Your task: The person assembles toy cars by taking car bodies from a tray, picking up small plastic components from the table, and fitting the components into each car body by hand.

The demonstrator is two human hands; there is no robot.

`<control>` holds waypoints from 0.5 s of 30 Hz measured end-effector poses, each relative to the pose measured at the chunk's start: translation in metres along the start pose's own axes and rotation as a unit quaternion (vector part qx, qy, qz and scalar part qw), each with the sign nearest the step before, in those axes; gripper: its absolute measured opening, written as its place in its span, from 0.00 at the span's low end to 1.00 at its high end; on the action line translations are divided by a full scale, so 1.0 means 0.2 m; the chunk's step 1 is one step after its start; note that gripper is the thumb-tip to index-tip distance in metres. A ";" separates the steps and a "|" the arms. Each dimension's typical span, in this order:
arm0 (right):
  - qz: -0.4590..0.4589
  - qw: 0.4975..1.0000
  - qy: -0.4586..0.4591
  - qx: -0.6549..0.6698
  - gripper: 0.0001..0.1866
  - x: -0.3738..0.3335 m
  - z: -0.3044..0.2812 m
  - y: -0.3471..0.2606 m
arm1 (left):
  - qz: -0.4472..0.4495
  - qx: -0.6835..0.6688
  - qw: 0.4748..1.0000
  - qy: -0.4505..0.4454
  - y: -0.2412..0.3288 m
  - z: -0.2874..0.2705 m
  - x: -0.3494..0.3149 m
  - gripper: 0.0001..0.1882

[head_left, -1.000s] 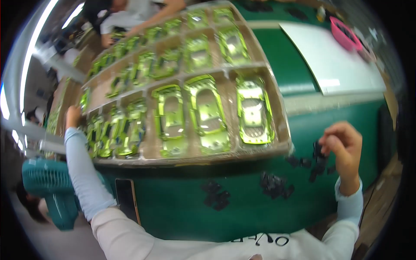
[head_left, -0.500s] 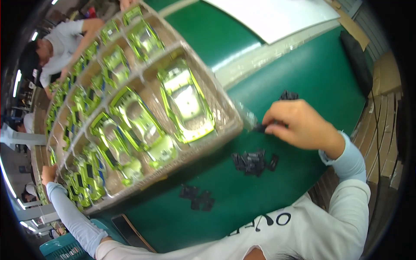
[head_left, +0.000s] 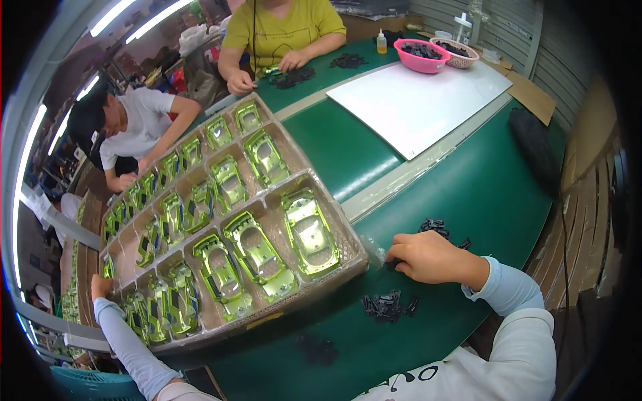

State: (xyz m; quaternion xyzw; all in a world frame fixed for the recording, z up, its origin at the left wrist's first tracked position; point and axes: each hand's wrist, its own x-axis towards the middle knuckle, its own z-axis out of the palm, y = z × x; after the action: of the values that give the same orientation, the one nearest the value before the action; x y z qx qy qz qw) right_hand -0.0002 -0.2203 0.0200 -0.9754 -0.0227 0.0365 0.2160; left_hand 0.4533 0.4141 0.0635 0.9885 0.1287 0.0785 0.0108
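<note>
My left hand point(head_left: 101, 286) is curled at the left end of a large divided carton point(head_left: 348, 264), beside a bright green shell; what its fingers grip is hidden. Shiny green toy car body shells point(head_left: 309, 230) stand and lean in the carton's compartments. Just off the carton's right corner, my right hand point(head_left: 431, 257) is closed, palm down over the green table. A small black part shows under its fingertips, next to a flap of clear plastic point(head_left: 370, 250). Small black parts point(head_left: 384, 305) lie in a heap below this hand, with another heap point(head_left: 433, 226) above it.
A blurred black heap point(head_left: 317, 349) lies nearer me. Across the green table point(head_left: 461, 194) are a white board point(head_left: 414, 100), a pink basin point(head_left: 421, 60), a pale basket point(head_left: 460, 57) and bottles. Two people work beyond the carton. A teal basket point(head_left: 93, 382) is at lower left.
The view has tilted up, bringing the co-workers and basins into sight. My right hand stays near the carton's corner, now turned more palm down. My left hand remains at the carton's left end.
</note>
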 end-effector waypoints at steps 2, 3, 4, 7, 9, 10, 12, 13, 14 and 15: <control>0.016 1.000 -0.004 0.001 0.09 0.01 0.00 0.01 | 0.028 0.022 0.998 0.059 0.14 0.02 -0.10 0.26; 0.023 1.000 -0.016 0.008 0.08 0.01 0.00 0.01 | 0.031 -0.001 0.996 0.083 0.17 0.03 -0.12 0.25; 0.021 1.000 -0.011 0.006 0.08 0.01 0.00 0.01 | 0.031 -0.003 0.996 0.089 0.20 0.01 -0.16 0.25; 0.025 0.999 0.001 0.034 0.06 0.01 0.00 0.01 | 0.061 0.008 0.985 0.163 0.26 -0.06 -0.27 0.20; -0.003 0.997 0.068 0.039 0.05 -0.01 -0.01 0.03 | 0.045 0.000 0.977 0.208 0.46 -0.17 -0.42 0.20; -0.005 0.997 0.067 0.038 0.05 -0.01 -0.03 0.02 | 0.025 -0.006 0.967 0.254 0.54 -0.24 -0.48 0.21; 0.039 0.983 0.086 0.155 0.06 -0.01 -0.08 -0.01 | -0.009 -0.044 0.962 0.270 0.59 -0.31 -0.49 0.22; 0.037 0.984 0.082 0.155 0.06 -0.01 -0.08 -0.01 | -0.039 -0.082 0.955 0.284 0.60 -0.34 -0.49 0.24; 0.023 0.970 0.127 0.208 0.05 0.01 -0.08 0.00 | -0.037 -0.122 0.945 0.300 0.56 -0.37 -0.45 0.25; 0.010 0.951 0.168 0.260 0.05 0.02 -0.08 0.00 | -0.034 -0.161 0.935 0.314 0.51 -0.39 -0.42 0.27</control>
State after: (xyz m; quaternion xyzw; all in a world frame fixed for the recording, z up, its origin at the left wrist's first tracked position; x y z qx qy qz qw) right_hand 0.0041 -0.2271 0.0347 -0.8775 0.0342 -0.1210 0.4628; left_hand 0.3864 0.2943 0.1327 0.8933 0.1450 0.4045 0.1316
